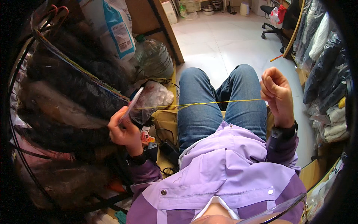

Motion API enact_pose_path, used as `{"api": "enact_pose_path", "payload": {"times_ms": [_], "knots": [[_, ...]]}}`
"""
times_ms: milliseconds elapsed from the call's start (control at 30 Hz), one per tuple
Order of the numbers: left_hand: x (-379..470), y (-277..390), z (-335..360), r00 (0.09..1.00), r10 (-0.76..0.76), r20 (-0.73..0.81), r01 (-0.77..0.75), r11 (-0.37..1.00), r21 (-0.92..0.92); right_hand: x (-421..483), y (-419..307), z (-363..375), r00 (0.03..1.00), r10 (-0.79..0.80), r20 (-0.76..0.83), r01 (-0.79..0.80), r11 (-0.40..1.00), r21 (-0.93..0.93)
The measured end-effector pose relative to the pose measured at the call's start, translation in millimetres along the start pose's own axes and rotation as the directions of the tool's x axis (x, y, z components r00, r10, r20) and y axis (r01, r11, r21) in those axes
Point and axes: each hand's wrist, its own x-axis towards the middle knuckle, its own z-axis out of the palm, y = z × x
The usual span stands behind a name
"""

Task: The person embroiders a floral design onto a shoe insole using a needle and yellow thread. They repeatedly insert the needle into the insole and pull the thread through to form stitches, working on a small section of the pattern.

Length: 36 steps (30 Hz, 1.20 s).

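My left hand (125,130) holds a thin, flat, whitish piece (133,100) on the left, seen nearly edge-on; what it is I cannot tell. From beside it a yellow thread (207,103) stretches across my thighs to my right hand (276,93). Near the middle, part of the thread runs double. My right hand is raised over my right knee, fingers curled in, and the thread reaches its lower fingers. A bundle of many-coloured threads (81,70) slants down from the upper left and ends just beyond my left fingertips.
Plastic-covered dark clothing (70,92) fills the left side. Beyond it stand a large clear bottle (155,57) and a blue-white bag (119,30). A black adapter (168,151) lies by my left thigh. Bagged garments (321,70) hang at right; a wheeled chair (275,28) stands behind.
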Motion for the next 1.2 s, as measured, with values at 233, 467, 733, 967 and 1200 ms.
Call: {"api": "enact_pose_path", "payload": {"times_ms": [233,467,733,967,1200], "knots": [[-8.0,34.0,25.4,0.789,-0.575,0.219,0.602,0.649,-0.464,1.0,-5.3,13.9,0.913,-0.401,-0.080,0.357,0.878,-0.320],[-7.8,78.5,27.7,0.594,-0.600,0.536,0.798,0.356,-0.486,-14.6,22.5,82.5,0.865,-0.359,0.351,0.483,0.786,-0.386],[-3.9,101.6,22.7,0.537,-0.548,0.641,0.835,0.236,-0.498,-23.4,45.4,123.0,0.748,-0.431,0.504,0.660,0.562,-0.498],[-5.0,106.2,21.3,0.563,-0.517,0.645,0.817,0.233,-0.527,-25.8,47.0,119.6,0.742,-0.435,0.510,0.669,0.530,-0.521],[-7.0,106.7,20.2,0.580,-0.503,0.641,0.807,0.246,-0.537,-25.8,47.8,119.9,0.740,-0.445,0.504,0.671,0.536,-0.512]]}}
